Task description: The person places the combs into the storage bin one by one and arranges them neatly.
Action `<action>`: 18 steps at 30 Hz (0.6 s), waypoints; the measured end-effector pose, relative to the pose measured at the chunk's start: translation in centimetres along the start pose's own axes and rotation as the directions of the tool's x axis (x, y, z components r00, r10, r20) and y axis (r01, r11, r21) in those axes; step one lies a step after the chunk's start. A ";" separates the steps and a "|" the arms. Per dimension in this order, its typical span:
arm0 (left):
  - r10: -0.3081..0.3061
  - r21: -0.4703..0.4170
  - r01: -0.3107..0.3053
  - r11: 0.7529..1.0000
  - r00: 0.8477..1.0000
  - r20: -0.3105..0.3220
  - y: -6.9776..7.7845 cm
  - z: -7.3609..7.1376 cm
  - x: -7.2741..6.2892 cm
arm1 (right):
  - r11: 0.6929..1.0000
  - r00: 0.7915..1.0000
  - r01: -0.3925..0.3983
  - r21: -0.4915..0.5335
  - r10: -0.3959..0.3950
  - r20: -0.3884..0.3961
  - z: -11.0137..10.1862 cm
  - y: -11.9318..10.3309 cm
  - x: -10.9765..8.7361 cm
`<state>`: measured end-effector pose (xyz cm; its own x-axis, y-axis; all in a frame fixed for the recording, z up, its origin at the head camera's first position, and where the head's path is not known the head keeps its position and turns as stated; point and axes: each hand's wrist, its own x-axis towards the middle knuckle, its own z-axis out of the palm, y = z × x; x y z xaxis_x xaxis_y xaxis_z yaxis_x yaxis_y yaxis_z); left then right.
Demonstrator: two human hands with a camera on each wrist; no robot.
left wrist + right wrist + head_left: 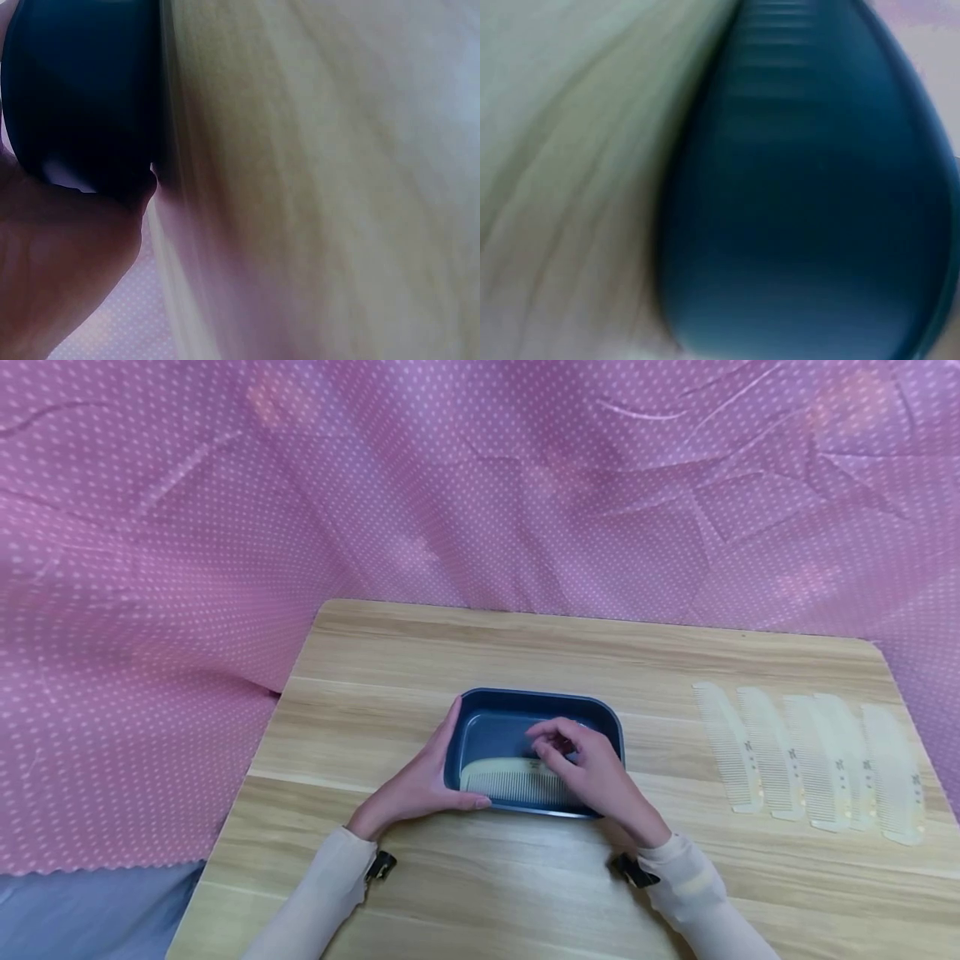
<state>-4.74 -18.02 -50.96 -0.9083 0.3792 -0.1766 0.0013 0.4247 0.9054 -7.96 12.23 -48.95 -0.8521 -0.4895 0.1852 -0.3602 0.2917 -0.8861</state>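
Observation:
A dark blue rectangular tray (491,733) sits on the wooden table. A pale cream comb (495,768) lies in it along the near wall, teeth toward me. My left hand (420,781) grips the tray's left end, thumb on the near rim and fingers along the left side. The left wrist view has that hand (67,255) close around the tray's outer wall (82,90). Over the tray's right half, my right hand (588,768) has loosely bent fingers and no object in them; it hides the comb's right end. The tray (802,202) fills most of the right wrist view.
Several more pale combs (723,747) lie side by side at the right of the table (390,660), the rightmost ones close together or overlapping. A pink dotted cloth (480,485) hangs behind the table and along its left side.

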 end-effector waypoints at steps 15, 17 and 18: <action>0.000 0.014 0.000 1.000 1.000 -0.002 0.0 0.1 0.1 | 0.994 0.981 0.014 0.109 0.007 -0.192 -2.0 0.5 -1.1; 0.001 0.016 -0.001 1.000 1.000 -0.002 0.0 0.2 0.1 | 0.992 0.979 0.015 0.125 0.011 -0.205 -2.4 0.8 -1.4; 0.002 0.015 -0.002 1.000 1.000 -0.003 0.0 0.2 0.2 | 0.990 0.977 0.020 0.142 0.011 -0.215 -2.6 0.9 -1.5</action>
<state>-4.81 -17.80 -51.04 -0.9094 0.3781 -0.1734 0.0096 0.4359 0.8999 -7.95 15.35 -48.90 -0.9178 -0.2982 0.2622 -0.3196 0.1627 -0.9335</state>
